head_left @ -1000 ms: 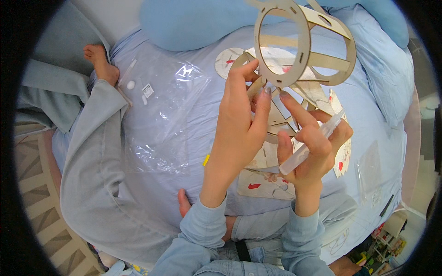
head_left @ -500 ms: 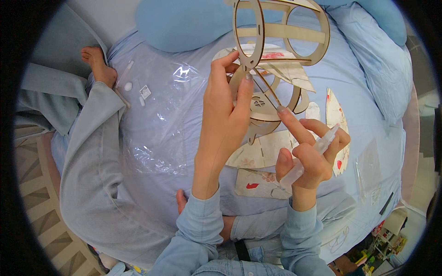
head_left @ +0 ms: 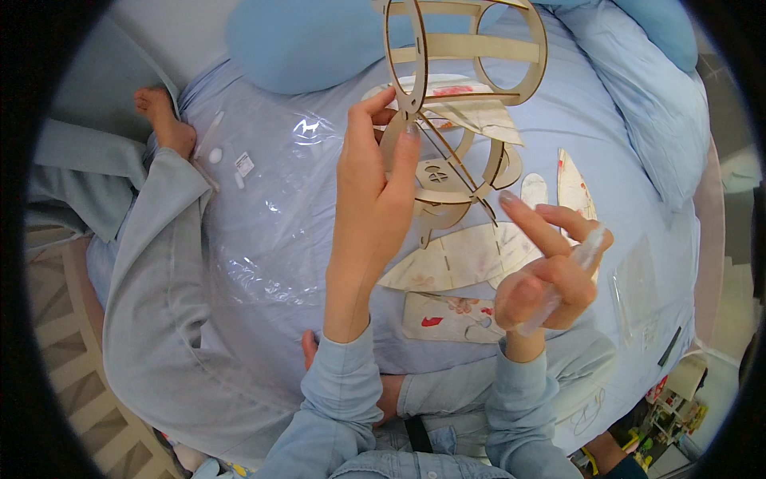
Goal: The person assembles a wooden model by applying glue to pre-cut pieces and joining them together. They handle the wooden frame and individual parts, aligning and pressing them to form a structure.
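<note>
My left hand point(head_left: 363, 191) grips a light plywood frame point(head_left: 511, 49) near its middle joint and keeps it raised over the bed. The frame has ring-shaped ends joined by flat slats, with a second, smaller cage below. A slim translucent squeeze bottle point(head_left: 589, 249) lies in my right hand point(head_left: 550, 271), held between the curled fingers. The index finger of that hand points at the frame's lower edge, a small gap away. Below the frame are a pale pointed panel with floral print point(head_left: 447, 254) and a squarish printed panel point(head_left: 443, 318).
Clear plastic wrapping point(head_left: 271, 231) spreads on the blue bedsheet at left, near a small tag point(head_left: 244, 164). Another printed panel point(head_left: 578, 184) and a clear bag point(head_left: 634, 287) lie at right. Blue cushions point(head_left: 307, 48) line the back. Another person's leg point(head_left: 152, 303) borders the left.
My right index finger has come off the frame's lower slat, and the right hand has moved slightly right and down with the bottle. The frame sits a little further left in view.
</note>
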The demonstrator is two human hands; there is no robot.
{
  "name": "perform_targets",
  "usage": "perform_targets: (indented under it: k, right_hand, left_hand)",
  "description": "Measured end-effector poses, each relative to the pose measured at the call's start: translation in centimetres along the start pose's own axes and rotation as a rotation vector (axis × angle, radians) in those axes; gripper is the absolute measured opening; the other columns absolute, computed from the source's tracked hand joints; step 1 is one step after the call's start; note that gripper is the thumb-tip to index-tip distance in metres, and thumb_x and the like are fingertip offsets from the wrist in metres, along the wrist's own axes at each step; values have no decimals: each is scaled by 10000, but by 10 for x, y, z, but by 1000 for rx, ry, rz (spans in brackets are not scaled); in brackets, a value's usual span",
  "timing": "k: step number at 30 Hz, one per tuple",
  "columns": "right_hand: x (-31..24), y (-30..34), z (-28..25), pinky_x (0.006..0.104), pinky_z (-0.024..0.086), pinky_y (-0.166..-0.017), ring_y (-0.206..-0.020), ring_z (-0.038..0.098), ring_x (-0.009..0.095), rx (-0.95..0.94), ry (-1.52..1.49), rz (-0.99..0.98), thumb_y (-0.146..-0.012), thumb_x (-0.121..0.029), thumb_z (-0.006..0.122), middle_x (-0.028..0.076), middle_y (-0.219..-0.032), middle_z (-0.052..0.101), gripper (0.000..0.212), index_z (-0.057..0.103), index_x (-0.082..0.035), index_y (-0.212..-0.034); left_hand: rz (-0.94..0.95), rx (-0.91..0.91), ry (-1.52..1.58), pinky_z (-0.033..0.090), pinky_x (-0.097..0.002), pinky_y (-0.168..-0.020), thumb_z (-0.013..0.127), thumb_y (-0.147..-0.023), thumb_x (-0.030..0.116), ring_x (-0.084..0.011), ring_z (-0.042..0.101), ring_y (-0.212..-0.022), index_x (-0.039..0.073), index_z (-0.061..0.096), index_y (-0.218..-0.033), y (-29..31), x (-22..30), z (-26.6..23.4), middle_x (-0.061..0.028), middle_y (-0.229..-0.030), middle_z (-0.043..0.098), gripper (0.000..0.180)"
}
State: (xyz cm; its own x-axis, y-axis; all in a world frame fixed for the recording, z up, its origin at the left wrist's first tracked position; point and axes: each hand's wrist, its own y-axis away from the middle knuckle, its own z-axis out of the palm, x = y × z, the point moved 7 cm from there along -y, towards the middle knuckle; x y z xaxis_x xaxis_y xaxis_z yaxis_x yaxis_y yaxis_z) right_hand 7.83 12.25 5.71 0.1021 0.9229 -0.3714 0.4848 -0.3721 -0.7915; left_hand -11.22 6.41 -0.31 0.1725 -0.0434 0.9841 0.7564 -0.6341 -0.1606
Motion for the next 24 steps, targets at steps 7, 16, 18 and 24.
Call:
perform_targets:
  k: [7,16,18,24]
  right_hand:
    - [-8,2,16,378,341,-853,-908,656,259,-70,59,-33,-881,-239,616,84,-1037,787,198,436,-157,-896]
    - [-2,-3,6,366,368,-890,-965,680,303,-140,37,-19,-875,-182,624,144,-1045,775,249,382,-122,-861]
    - [5,-8,-2,361,411,-885,-992,690,319,-20,-75,8,-895,-140,631,218,-1107,737,269,369,-111,-946]
    - [37,-17,2,358,539,-831,-1003,719,303,329,-450,420,-968,-34,599,382,-1426,457,357,292,-108,-1133]
  left_hand:
    - [-15,2,7,489,-344,-888,518,-1033,162,-236,592,-1068,-33,476,-1371,-1,-1,-1,-161,-1192,609,393]
    - [10,-15,18,473,-332,-903,512,-1034,169,-217,581,-1032,-34,471,-1369,0,1,-5,-146,-1163,607,394]
    - [-23,-32,21,465,-323,-906,515,-1030,175,-206,571,-1015,-33,470,-1369,3,5,-2,-140,-1156,603,400]
    - [43,-50,85,450,-311,-895,523,-987,176,-192,551,-1022,-33,454,-1397,13,5,-2,-139,-1171,589,466]
